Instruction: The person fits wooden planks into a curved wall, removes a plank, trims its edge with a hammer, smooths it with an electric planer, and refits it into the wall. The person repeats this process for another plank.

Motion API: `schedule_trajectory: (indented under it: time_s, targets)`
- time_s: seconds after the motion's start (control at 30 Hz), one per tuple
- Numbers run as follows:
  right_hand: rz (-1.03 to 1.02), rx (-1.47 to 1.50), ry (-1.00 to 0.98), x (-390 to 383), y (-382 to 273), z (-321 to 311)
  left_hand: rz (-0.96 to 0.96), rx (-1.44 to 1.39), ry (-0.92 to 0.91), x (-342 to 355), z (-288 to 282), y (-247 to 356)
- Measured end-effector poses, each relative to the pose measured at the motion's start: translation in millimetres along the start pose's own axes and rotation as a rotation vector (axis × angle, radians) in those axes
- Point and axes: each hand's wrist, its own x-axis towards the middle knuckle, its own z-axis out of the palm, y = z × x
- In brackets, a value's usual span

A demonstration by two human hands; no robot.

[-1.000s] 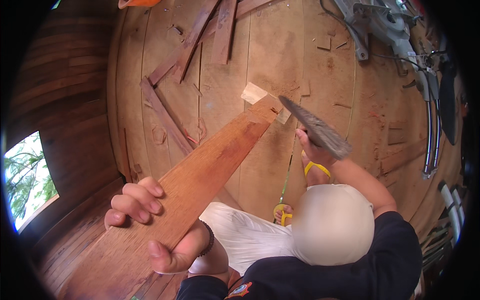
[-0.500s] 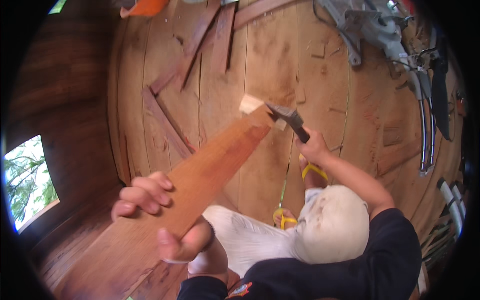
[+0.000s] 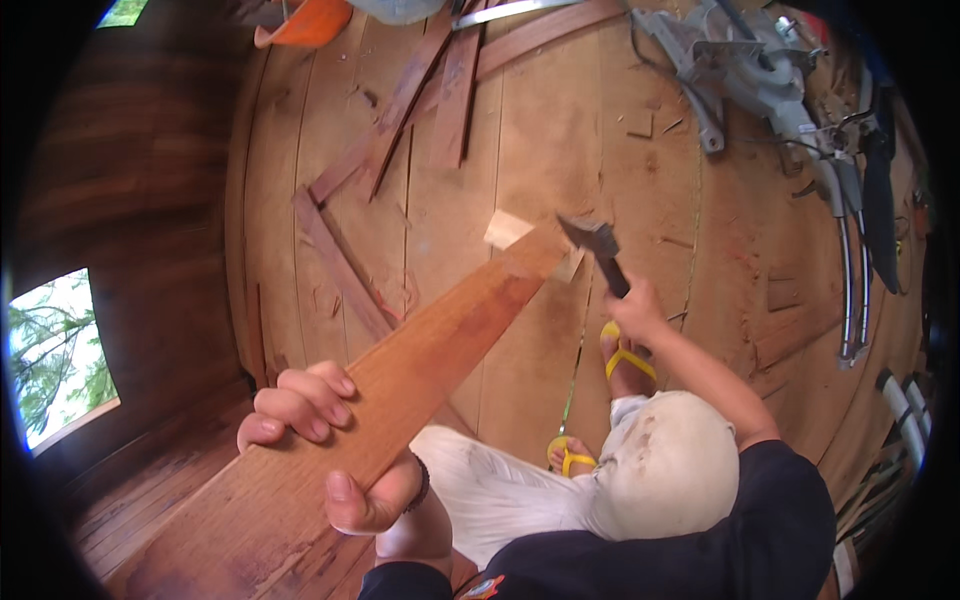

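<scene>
My left hand (image 3: 330, 435) grips a long reddish-brown board (image 3: 420, 400) from both edges, fingers over the left edge and thumb on the right. The board's far end lies on a pale wood block (image 3: 508, 228). My right hand (image 3: 632, 308) holds a hatchet-like tool (image 3: 592, 238) by its dark handle, its steel head at the board's far end, slightly blurred; I cannot tell if it touches the wood. My knee in pale trousers (image 3: 665, 460) is bent below, and my feet in yellow flip-flops (image 3: 625, 360) are on the plank floor.
Reddish offcut strips (image 3: 455, 100) lie on the floor (image 3: 540, 120) ahead, with an orange object (image 3: 305, 22) at top left. A grey machine with rails (image 3: 770, 90) stands at upper right, more metal bars (image 3: 905, 405) at right. A dark wooden wall (image 3: 140, 170) with openings is on the left.
The tool was raised as a long tilted shape, then came down onto the board's end and is now slightly higher and turned. The scene has shifted a little downward in view.
</scene>
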Motion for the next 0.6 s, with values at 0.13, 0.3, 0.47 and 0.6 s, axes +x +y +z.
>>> schedule_trajectory:
  time_s: [0.13,0.3,0.47,0.6]
  targets:
    - [-0.184,0.241,-0.006,-5.7,-5.0,-8.5,0.003,-0.106,-0.028,0.6,-2.9,0.1]
    - [-0.393,0.165,-0.044,-5.3,-38.8,-19.3,0.014,-0.093,0.040,2.5,-10.6,6.2]
    - [-0.436,0.372,-0.055,-16.7,-64.4,-27.3,0.012,-0.128,0.018,4.6,-8.2,6.2]
    - [-0.628,0.306,0.005,-17.2,-75.6,-31.2,0.006,-0.143,0.008,8.2,-6.6,-0.8]
